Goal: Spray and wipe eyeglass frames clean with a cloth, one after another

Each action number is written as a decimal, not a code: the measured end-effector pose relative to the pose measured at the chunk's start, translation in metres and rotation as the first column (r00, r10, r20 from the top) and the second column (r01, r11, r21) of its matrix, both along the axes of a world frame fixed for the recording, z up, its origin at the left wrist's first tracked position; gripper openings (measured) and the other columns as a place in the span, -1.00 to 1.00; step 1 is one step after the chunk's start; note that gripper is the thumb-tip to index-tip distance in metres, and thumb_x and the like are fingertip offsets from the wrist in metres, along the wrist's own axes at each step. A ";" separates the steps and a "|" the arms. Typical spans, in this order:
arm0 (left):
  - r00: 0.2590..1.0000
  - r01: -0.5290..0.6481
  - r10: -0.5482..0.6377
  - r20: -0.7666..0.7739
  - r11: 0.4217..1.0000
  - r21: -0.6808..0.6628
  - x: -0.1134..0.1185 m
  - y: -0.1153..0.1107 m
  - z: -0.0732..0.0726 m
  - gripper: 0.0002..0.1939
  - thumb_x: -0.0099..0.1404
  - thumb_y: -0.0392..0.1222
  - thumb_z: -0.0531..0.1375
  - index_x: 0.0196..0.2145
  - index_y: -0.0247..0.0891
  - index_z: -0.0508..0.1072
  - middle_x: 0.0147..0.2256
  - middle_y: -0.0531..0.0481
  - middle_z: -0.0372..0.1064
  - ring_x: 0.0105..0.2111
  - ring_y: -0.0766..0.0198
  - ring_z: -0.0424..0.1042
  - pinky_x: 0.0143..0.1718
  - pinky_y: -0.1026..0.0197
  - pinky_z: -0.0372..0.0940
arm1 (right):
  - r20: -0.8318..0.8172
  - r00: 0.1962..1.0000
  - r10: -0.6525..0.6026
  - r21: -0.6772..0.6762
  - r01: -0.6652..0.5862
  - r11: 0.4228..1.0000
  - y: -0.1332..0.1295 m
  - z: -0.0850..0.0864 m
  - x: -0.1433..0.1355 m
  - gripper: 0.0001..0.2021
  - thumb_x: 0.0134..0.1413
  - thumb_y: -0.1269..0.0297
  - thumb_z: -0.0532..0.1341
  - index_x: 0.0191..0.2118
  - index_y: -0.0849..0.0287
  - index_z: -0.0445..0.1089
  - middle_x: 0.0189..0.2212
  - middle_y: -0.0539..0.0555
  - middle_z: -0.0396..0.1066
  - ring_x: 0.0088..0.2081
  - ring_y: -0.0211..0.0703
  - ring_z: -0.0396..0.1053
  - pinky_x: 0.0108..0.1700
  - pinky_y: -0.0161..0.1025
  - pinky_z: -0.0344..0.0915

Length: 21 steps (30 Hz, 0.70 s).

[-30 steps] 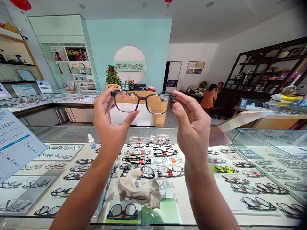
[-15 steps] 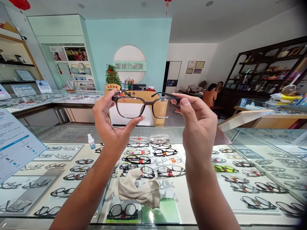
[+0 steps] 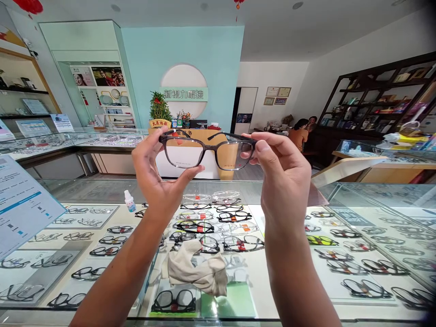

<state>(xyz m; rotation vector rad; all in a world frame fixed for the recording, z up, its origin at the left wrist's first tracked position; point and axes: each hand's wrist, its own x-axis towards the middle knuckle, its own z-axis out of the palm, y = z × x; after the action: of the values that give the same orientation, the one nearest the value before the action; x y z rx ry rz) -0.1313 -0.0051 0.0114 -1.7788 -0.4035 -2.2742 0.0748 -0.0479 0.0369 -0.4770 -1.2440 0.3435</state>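
Note:
A pair of dark-framed eyeglasses (image 3: 210, 148) is held up in front of me, above the glass counter, with the lens fronts towards me and the temples pointing away. My left hand (image 3: 158, 175) is closed on the left end of the frame, its thumb stretched beneath the left lens. At the right hinge, my right hand (image 3: 284, 175) pinches the frame between thumb and fingers. Small print shows on the clear lenses. Below, a crumpled beige cloth (image 3: 197, 270) lies on the counter between my forearms.
Rows of eyeglasses (image 3: 194, 226) fill the glass display counter (image 3: 102, 190). A small white bottle (image 3: 130, 201) stands left of my left forearm. A printed sheet (image 3: 27, 204) is at the left edge. Beyond is a reception desk (image 3: 226, 175); a person in orange (image 3: 298, 136) sits at the back right.
The right end of the eyeglasses has dipped slightly and the temples have shifted a little. My right hand has moved slightly right and down; my left hand is nearly still.

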 end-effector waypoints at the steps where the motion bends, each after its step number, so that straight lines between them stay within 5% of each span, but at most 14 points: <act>1: 1.000 0.010 -0.010 0.002 1.000 -0.003 0.000 0.000 0.000 -0.12 0.10 -0.01 0.66 0.31 0.12 0.44 0.27 -0.10 0.37 0.34 -0.17 0.42 0.35 -0.22 0.37 | 0.005 1.000 -0.001 -0.005 0.001 1.000 0.000 0.000 0.000 -0.83 0.37 0.07 0.43 -0.06 -0.01 0.65 -0.07 0.06 0.67 -0.18 -0.14 0.60 -0.02 -0.11 0.59; 8: 0.995 0.096 -0.096 0.007 0.995 -0.035 0.000 0.002 0.000 -0.07 0.04 0.13 0.68 0.30 0.13 0.44 0.27 -0.10 0.35 0.39 -0.18 0.38 0.40 -0.25 0.33 | 0.004 0.999 0.045 -0.029 -0.045 0.999 0.001 0.000 0.002 -0.87 0.41 0.11 0.40 -0.08 -0.02 0.68 -0.19 0.02 0.62 -0.32 -0.23 0.48 -0.22 -0.22 0.48; 21: 0.998 0.044 -0.046 -0.033 0.997 -0.061 -0.001 0.007 -0.004 -0.04 0.08 0.21 0.64 0.34 0.10 0.37 0.27 -0.13 0.36 0.38 -0.18 0.41 0.39 -0.27 0.34 | -0.069 0.977 0.202 -0.111 -0.209 0.972 -0.001 0.003 0.002 -0.88 0.37 0.16 0.38 -0.11 -0.02 0.70 -0.25 0.01 0.58 -0.43 -0.30 0.36 -0.40 -0.28 0.38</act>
<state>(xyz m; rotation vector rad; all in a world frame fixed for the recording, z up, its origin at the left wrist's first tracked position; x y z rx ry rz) -0.1325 0.0017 0.0074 -1.8716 -0.4343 -2.2805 0.0770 -0.0485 0.0397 -0.4364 -1.2241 0.6054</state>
